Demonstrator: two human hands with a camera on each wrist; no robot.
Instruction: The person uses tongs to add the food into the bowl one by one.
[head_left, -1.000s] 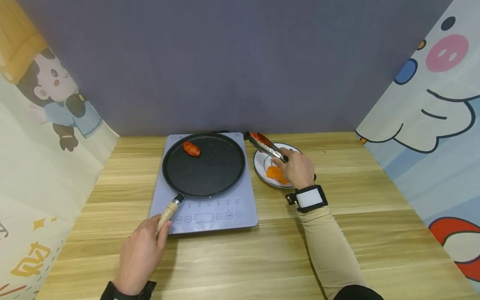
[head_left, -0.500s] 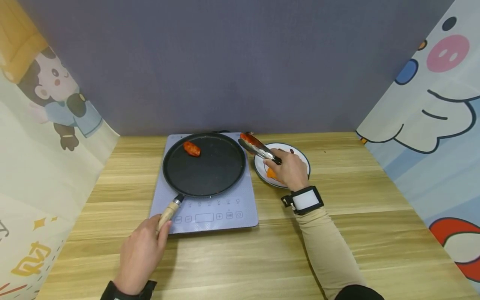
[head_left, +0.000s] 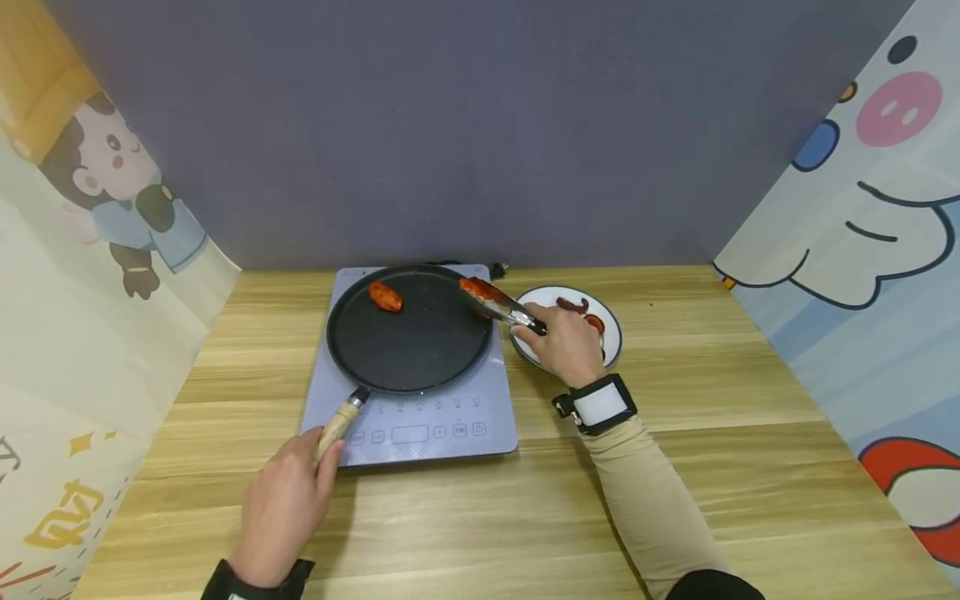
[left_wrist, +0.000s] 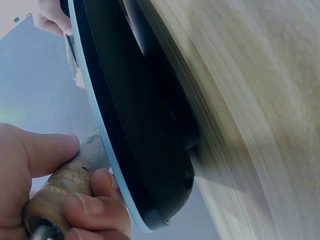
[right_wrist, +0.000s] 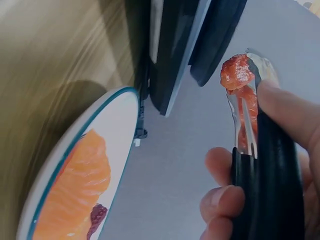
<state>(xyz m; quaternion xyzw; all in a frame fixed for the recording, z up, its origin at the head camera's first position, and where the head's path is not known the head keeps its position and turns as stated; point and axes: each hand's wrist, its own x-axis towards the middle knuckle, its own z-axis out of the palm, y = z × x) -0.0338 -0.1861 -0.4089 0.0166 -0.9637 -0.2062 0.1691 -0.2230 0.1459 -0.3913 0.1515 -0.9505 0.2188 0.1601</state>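
Observation:
My left hand (head_left: 283,502) grips the wooden handle (head_left: 339,423) of a round black frying pan (head_left: 420,354); the left wrist view shows thumb and fingers wrapped around that handle (left_wrist: 60,195). One reddish, sauce-coated piece of meat (head_left: 386,297) lies toward the pan's far left. My right hand (head_left: 570,343) holds metal tongs (head_left: 517,315) with black grips. Between the tongs' ends is another red, sauce-coated piece of meat (right_wrist: 237,73), over the pan's right rim. Below the right hand stands a white plate (head_left: 542,293) with a blue rim, partly hidden by the hand.
The pan rests on a light grey induction cooker (head_left: 480,400) with touch controls. On the plate lie an orange salmon-like slice (right_wrist: 75,185) and dark reddish pieces (head_left: 573,306). A black plug (head_left: 498,270) lies behind the cooker. A grey partition (head_left: 480,133) closes off the back.
My right hand has moved left with the tongs and the meat, from above the plate to the pan's right edge. The left hand and pan have stayed in place.

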